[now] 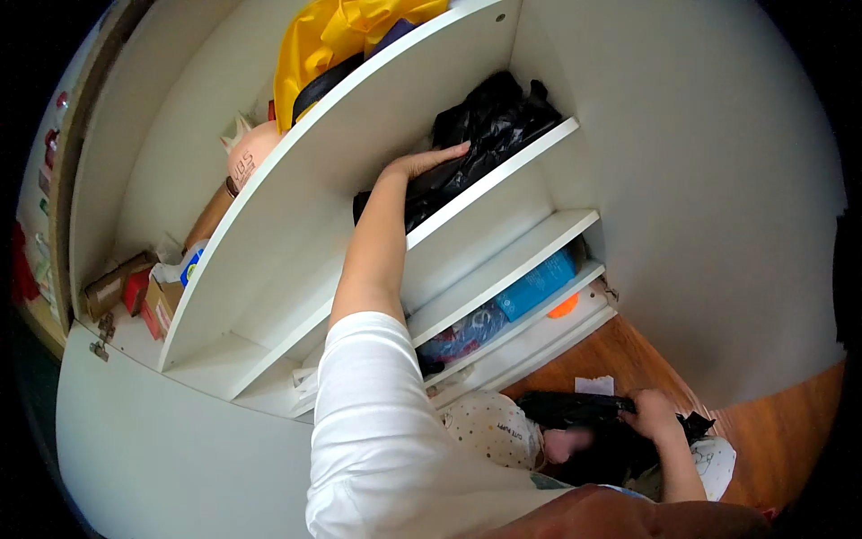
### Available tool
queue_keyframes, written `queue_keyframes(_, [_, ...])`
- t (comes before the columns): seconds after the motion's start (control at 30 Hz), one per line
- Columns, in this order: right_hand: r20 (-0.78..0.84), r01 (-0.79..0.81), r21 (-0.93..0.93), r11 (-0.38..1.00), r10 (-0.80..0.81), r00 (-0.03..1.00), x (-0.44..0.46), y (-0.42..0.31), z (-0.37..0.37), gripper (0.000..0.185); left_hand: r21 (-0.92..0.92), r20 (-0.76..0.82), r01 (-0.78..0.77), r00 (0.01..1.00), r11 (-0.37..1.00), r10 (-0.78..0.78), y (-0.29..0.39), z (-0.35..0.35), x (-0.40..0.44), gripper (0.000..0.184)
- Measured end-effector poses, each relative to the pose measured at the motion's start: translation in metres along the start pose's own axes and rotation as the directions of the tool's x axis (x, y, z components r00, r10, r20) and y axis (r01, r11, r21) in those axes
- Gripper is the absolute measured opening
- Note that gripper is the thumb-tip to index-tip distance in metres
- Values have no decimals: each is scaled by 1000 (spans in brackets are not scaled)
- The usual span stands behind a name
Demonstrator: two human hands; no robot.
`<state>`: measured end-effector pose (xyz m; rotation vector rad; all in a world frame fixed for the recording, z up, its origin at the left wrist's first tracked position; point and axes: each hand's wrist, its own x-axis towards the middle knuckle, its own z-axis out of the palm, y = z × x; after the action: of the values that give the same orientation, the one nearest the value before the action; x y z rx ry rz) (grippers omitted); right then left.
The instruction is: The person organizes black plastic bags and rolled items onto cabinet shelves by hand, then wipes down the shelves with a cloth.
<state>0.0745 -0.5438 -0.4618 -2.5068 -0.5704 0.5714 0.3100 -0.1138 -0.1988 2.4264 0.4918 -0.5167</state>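
My left hand [424, 163] reaches into a white cabinet and rests against a crumpled black plastic bag [499, 117] on a middle shelf. Its visible fingers are stretched out along the bag; the rest of the hand's underside is hidden. Low on the right, my right hand [653, 415] is closed around the gathered edge of another black plastic bag [575, 409]. That bag hangs over my lap, beside white dotted cloth [489, 427] printed with small lettering. A blurred pinkish shape shows next to the cloth.
The curved white shelf [359, 81] above holds a yellow bag [319, 40], a pink round object [254, 153] and small boxes. Lower shelves hold a blue box [536, 286], clear plastic and an orange item [563, 306]. An open cabinet door [180, 431] spreads at lower left, over brown wood flooring [781, 431] opposite.
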Motion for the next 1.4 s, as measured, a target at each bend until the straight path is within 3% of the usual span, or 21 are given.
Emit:
queue_keyframes(0.07, [-22,6,8,1000,-5,1000,0,0,-1,28,4,-78,-82,994,997,82,10,1,-9,99])
queue_keyframes(0.13, [-27,6,2,1000,-6,1000,1,5,4,28,373,-243,-121,944,920,223,17,-3,-12,95])
queue_keyframes(0.17, [-26,10,-4,1000,-10,1000,1,6,5,28,497,-381,-147,849,855,367,18,-2,-12,95])
queue_keyframes(0.2, [-28,10,-2,1000,-10,1000,0,6,5,28,499,-380,-148,848,854,369,23,1,-16,95])
queue_keyframes(0.3, [-18,34,-33,999,-34,999,-2,-1,0,29,465,-371,-497,642,732,671,44,22,-27,99])
queue_keyframes(0.4, [65,26,-57,998,-22,998,-6,-10,-9,25,339,-191,-572,735,747,650,67,24,-5,110])
queue_keyframes(0.47, [45,31,-41,999,-29,999,-6,-11,-9,24,295,-133,-386,889,874,438,86,25,-9,122])
queue_keyframes(0.53, [33,50,-40,998,-48,998,-5,-13,-8,25,240,-174,-215,950,946,260,83,32,16,129])
queue_keyframes(0.6, [4,71,-45,996,-71,997,-4,-13,-12,25,207,-64,-226,968,952,244,85,30,14,135])
queue_keyframes(0.77, [-1,57,7,998,-57,998,-4,-1,-3,25,244,-107,-334,924,910,367,83,40,6,122])
queue_keyframes(0.83, [-6,48,14,999,-48,999,-5,5,0,25,530,-352,-290,780,797,518,83,44,-2,104])
queue_keyframes(0.87, [-11,38,24,999,-38,999,-6,8,1,25,648,-418,-241,680,722,602,90,54,-36,81])
queue_keyframes(0.93, [-8,37,15,999,-37,999,-7,9,1,26,718,-450,-369,401,590,798,87,52,-48,70])
queue_keyframes(0.97, [-5,37,11,999,-37,999,-7,9,1,26,712,-444,-437,326,550,834,84,45,-45,63])
queue_keyframes(1.0, [1,39,10,999,-39,999,-7,7,0,26,610,-379,-521,470,597,797,80,32,-39,71])
queue_keyframes(1.07, [-20,49,14,999,-48,999,-11,0,-7,25,491,-303,-483,685,725,663,66,19,-14,82])
queue_keyframes(1.13, [21,16,-7,1000,-15,1000,-14,-10,-17,24,299,-303,-290,874,909,379,54,14,3,104])
queue_keyframes(1.2, [76,-19,-31,999,21,997,-14,-11,-21,24,89,-58,-350,933,933,356,41,7,49,106])
queue_keyframes(1.23, [80,-8,-19,1000,10,997,-14,-12,-20,23,-40,153,-151,976,988,155,48,13,36,102])
queue_keyframes(1.27, [83,7,-9,1000,-6,997,-15,-13,-18,23,-51,236,-64,969,997,74,49,18,29,97])
queue_keyframes(1.4, [43,33,47,998,-35,998,-11,-8,-11,25,-16,167,-175,970,984,175,54,29,17,95])
